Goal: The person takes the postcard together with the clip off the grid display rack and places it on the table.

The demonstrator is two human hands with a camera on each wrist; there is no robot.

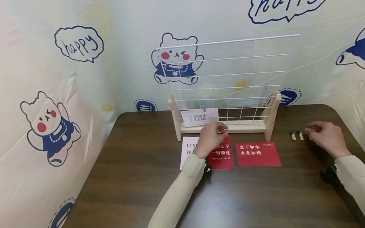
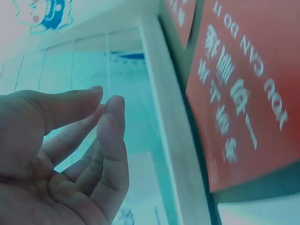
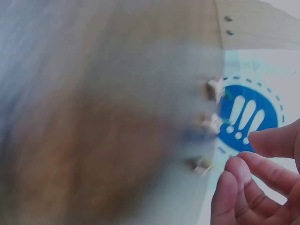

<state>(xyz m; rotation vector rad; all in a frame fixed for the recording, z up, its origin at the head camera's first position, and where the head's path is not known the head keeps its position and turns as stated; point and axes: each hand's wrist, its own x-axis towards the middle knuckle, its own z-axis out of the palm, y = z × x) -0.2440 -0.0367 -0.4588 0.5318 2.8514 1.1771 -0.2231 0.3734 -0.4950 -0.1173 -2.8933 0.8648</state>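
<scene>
My left hand (image 1: 211, 137) hovers over the left red card (image 1: 222, 163) in front of a white wire grid rack. Its thumb and fingers bend toward one another with nothing between them in the left wrist view. My right hand (image 1: 327, 136) is low at the right side of the table, fingertips beside the nearest of three small clips with green ends. That clip (image 3: 202, 165) lies apart from the fingers in the right wrist view. A blue clip (image 1: 204, 107) holds a white "Good Luck" card (image 1: 200, 117) on the rack's lower wires.
The rack's wooden base (image 1: 241, 128) has a slanted post (image 1: 273, 117) at each end. A white card (image 1: 186, 149), partly behind my left arm, and a second red card (image 1: 258, 154) lie on the brown table (image 1: 125, 168). A printed curtain hangs behind.
</scene>
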